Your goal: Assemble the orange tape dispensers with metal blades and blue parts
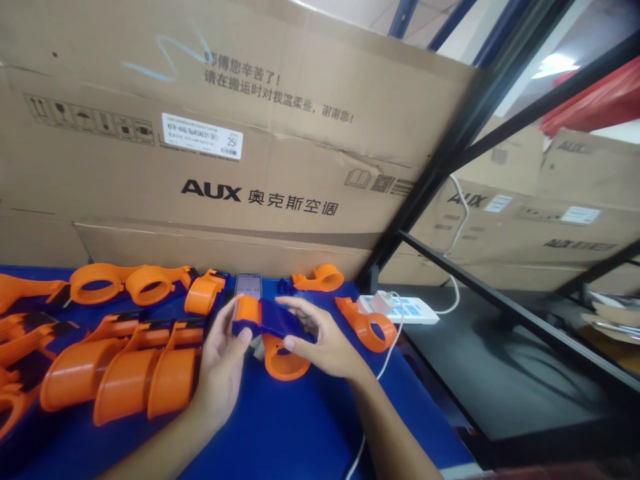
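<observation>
My left hand [225, 357] is closed around the orange end of a blue-and-orange tape dispenser part [248, 311], thumb along its near edge. On the other side, my right hand [323, 340] grips the dark blue portion [280, 319] between thumb and fingers. Just below lies an orange tape dispenser ring [287, 363], partly covered by my right hand; whether it joins the held piece I cannot tell. A phone [249, 285] rests behind my hands. Several orange tape dispensers [173, 380] stand in rows at left, close to my left forearm.
The blue tabletop [280, 433] carries everything. Two more orange dispensers [373, 327] sit at right and back, beside a white power strip [400, 308] with a cable. A large cardboard box [280, 153] walls the back. Black shelf framing [445, 143] rises at right.
</observation>
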`<action>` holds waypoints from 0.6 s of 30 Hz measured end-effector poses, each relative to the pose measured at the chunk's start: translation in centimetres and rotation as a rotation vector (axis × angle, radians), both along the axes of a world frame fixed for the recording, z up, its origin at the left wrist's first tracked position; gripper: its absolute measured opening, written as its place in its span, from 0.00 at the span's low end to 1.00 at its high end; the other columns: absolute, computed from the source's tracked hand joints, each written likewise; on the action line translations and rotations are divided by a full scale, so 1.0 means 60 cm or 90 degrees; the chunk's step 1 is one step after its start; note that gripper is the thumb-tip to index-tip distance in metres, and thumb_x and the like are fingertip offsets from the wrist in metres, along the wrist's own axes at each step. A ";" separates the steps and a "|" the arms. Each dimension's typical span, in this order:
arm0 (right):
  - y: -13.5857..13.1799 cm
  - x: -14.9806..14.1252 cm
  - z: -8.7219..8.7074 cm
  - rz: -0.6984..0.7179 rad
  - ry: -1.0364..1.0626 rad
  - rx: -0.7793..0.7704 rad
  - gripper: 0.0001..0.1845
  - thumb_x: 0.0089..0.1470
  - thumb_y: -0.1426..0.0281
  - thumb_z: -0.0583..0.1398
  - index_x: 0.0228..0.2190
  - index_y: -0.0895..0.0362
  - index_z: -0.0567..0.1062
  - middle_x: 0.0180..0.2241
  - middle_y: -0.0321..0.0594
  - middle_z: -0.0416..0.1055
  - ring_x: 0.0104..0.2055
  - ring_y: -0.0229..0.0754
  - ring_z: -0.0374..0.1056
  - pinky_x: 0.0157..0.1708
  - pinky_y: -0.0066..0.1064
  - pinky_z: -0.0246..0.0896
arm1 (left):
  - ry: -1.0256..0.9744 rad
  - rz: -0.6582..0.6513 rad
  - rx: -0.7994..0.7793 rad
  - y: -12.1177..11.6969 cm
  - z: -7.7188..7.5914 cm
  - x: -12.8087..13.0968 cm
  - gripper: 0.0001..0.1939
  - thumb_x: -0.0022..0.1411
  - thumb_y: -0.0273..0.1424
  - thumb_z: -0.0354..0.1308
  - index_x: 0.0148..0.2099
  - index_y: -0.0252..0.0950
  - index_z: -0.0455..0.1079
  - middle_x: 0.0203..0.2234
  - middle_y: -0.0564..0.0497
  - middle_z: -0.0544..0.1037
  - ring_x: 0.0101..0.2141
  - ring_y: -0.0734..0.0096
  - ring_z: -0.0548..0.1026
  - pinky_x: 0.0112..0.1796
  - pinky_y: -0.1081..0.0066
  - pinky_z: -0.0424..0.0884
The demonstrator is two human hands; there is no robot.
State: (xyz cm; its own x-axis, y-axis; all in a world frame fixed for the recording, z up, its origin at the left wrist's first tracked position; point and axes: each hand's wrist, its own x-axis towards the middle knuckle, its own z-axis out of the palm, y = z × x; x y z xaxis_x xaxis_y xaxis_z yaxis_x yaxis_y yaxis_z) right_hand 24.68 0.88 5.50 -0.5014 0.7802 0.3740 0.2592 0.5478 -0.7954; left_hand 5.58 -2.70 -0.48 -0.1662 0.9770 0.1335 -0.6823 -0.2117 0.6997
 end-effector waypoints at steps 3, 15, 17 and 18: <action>-0.003 0.000 -0.001 -0.029 -0.048 0.124 0.33 0.55 0.56 0.70 0.59 0.50 0.72 0.55 0.45 0.76 0.55 0.54 0.74 0.56 0.48 0.70 | -0.003 -0.005 0.037 -0.003 0.001 0.000 0.31 0.62 0.38 0.67 0.66 0.44 0.67 0.63 0.40 0.72 0.64 0.44 0.68 0.59 0.50 0.68; 0.001 -0.004 -0.012 -0.065 -0.154 0.385 0.35 0.55 0.58 0.71 0.61 0.49 0.71 0.50 0.47 0.77 0.47 0.54 0.74 0.47 0.49 0.70 | 0.129 0.104 -0.070 0.011 -0.010 -0.002 0.30 0.55 0.38 0.74 0.57 0.45 0.68 0.49 0.48 0.81 0.48 0.57 0.80 0.48 0.62 0.76; 0.000 -0.003 -0.012 -0.067 -0.153 0.373 0.36 0.54 0.58 0.71 0.61 0.49 0.71 0.48 0.47 0.78 0.46 0.54 0.74 0.47 0.50 0.70 | 0.127 0.105 -0.080 0.011 -0.004 0.000 0.29 0.55 0.38 0.74 0.56 0.45 0.67 0.48 0.48 0.81 0.48 0.57 0.80 0.48 0.62 0.75; 0.000 -0.003 -0.012 -0.067 -0.153 0.366 0.36 0.54 0.57 0.71 0.61 0.48 0.71 0.47 0.47 0.78 0.46 0.55 0.74 0.47 0.50 0.69 | 0.126 0.102 -0.085 0.011 -0.002 0.000 0.29 0.55 0.38 0.74 0.55 0.45 0.67 0.48 0.49 0.81 0.49 0.57 0.80 0.49 0.62 0.74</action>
State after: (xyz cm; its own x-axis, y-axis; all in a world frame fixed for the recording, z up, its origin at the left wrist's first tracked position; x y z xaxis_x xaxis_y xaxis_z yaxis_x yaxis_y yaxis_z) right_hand 24.49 0.86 4.80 -0.5545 0.5376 0.6351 0.4702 0.8322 -0.2939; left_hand 5.59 -2.04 -0.59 -0.3038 0.9514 0.0504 -0.4954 -0.2029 0.8446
